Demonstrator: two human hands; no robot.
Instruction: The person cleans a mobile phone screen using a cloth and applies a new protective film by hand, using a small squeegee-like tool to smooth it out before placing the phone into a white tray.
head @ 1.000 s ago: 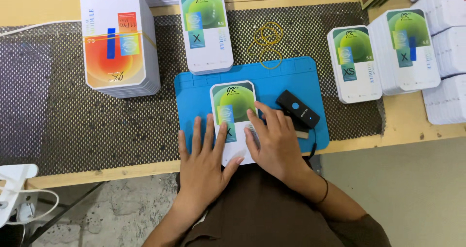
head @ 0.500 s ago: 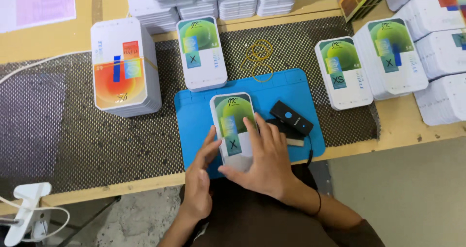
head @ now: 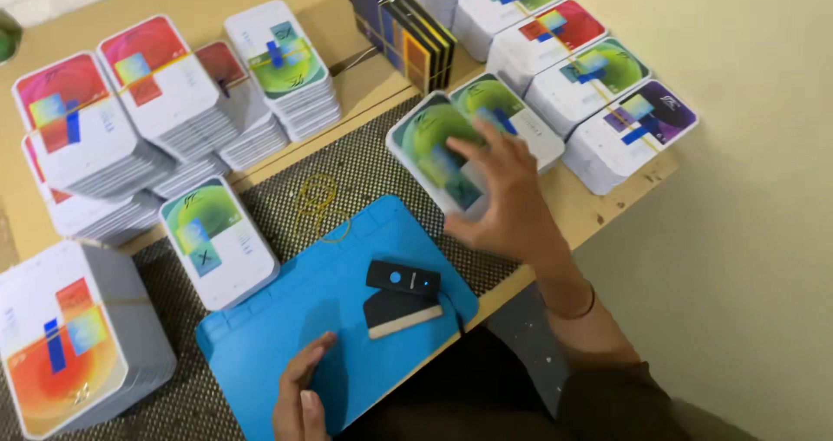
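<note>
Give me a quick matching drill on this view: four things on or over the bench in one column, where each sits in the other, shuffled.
Things:
1. green-faced box
2. black handheld device
3. left hand
4. yellow rubber bands

Places:
A. on the dark mesh mat, just beyond the blue mat
B. held in the right hand, above the bench
C. on the near edge of the blue mat
D. on the blue mat, beside a dark wedge-shaped piece

Pairs: 1-B, 2-D, 3-C, 4-A
</note>
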